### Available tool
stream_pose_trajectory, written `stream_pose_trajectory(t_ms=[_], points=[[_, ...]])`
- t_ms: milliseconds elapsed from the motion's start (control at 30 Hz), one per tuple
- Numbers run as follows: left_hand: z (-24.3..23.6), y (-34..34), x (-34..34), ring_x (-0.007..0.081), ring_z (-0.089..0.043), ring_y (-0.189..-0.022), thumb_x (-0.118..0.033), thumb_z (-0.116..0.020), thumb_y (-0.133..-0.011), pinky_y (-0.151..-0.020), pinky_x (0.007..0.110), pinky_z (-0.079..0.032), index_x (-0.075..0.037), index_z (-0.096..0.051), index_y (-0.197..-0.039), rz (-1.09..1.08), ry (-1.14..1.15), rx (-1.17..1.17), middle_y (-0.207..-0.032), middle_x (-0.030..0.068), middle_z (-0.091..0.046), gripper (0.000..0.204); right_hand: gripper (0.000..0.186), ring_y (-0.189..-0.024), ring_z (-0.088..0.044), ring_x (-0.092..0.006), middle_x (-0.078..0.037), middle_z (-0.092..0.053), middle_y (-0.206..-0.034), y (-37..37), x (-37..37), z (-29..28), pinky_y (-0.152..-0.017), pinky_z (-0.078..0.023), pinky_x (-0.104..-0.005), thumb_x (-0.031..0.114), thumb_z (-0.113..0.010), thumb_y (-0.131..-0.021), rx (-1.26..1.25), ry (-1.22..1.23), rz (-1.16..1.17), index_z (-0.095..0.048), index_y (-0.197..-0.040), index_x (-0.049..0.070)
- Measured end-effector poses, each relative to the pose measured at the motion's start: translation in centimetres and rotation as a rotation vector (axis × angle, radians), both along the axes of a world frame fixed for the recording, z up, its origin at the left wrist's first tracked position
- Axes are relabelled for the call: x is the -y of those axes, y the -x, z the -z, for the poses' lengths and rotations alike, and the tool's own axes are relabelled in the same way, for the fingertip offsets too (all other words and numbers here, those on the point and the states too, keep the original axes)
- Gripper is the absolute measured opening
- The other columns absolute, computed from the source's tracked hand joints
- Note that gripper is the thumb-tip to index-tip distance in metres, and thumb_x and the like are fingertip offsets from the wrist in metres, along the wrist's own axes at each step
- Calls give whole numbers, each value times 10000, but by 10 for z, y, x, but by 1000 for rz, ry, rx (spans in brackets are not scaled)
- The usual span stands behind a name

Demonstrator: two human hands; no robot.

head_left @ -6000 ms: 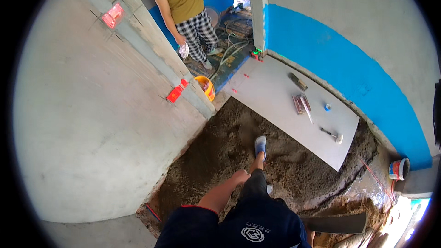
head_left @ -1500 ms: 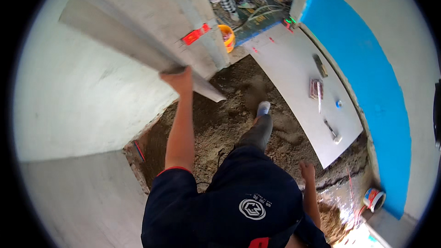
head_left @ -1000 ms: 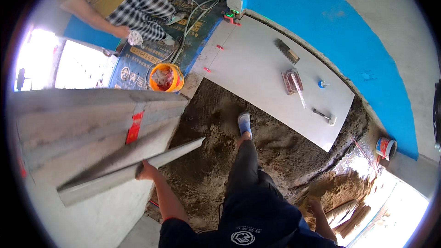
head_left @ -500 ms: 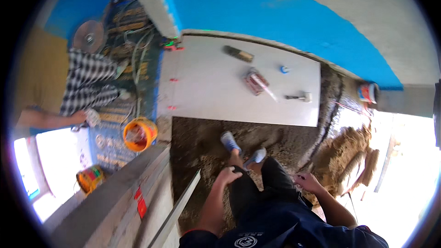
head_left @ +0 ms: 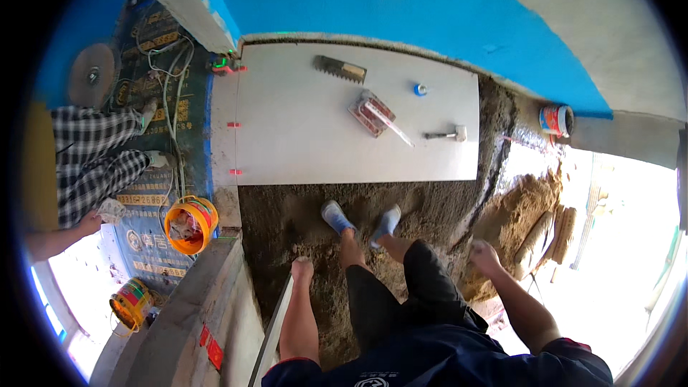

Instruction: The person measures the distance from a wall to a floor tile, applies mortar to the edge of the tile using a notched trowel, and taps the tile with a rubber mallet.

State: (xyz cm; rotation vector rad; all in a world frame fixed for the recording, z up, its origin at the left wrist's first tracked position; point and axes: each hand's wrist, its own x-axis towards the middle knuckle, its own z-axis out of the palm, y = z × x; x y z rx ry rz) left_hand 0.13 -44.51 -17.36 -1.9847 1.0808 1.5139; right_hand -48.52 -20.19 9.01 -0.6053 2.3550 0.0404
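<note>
My left hand is closed beside the upper end of a long metal straightedge by the left wall; I cannot tell whether it grips anything. My right hand is loosely closed over damp mortar, its contents unclear. My feet stand on that mortar, below a large pale tile. On the tile lie a notched trowel, a red suction tool with a long pale strip, a blue-and-white roll and a mallet.
A person stands at left on printed floor covering with hoses, near a yellow bucket and another bucket. A pail sits by the blue wall; sand and sacks lie at right.
My view has swung down and rightward. The straightedge, earlier raised in my left hand, now stands low by the left wall. My right hand is farther out, and both my feet show below the tile.
</note>
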Motion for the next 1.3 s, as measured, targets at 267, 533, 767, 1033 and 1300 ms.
stream_pose_trajectory(t_ms=[267, 533, 767, 1033, 1300], points=[[110, 13, 12, 325, -648, -1018, -257, -576, -917, -823, 442, -513, 4, -527, -1316, 431, -181, 84, -1136, 223, -648, 479, 504, -1234, -509, -371, -228, -516, -1338, 37, 187, 252, -1041, -425, -446, 302, -529, -936, 106, -122, -282, -487, -1342, 7], [261, 248, 145, 385, -391, -1340, -375, -598, -924, -1089, 467, -372, -26, -366, -1445, 743, 385, -38, -1456, 229, -398, 669, 749, -1396, -275, -384, -225, -346, -1472, 117, 292, 509, -1162, -184, -548, 405, -602, -911, -397, 74, -199, -298, -1479, 24], [332, 500, 218, 425, -269, -1405, -504, -589, -914, -1142, 511, -261, -12, -262, -1491, 712, 914, -364, -1498, 282, -299, 826, 374, -1095, -567, -319, -160, -581, -1132, 94, 271, 588, -881, -523, -396, 334, -527, -959, 66, 239, -442, -590, -1156, 22], [395, 559, 214, 401, -219, -1436, -423, -506, -970, -1161, 538, -195, -122, -308, -1503, 1061, 1230, -302, -1539, 218, -269, 643, 631, -1473, -177, -327, -144, -243, -1577, 131, 221, 659, -1211, -139, -465, 401, -499, -966, -242, 611, -329, -354, -1475, 58], [389, 512, 251, 382, -239, -1441, -362, -452, -1003, -1135, 552, -261, -108, -316, -1488, 1255, 1202, -187, -1553, 200, -261, 564, 676, -1471, -199, -311, -156, -252, -1578, 190, 227, 685, -1211, -139, -446, 337, -506, -949, -281, 501, -156, -272, -1511, 43]])
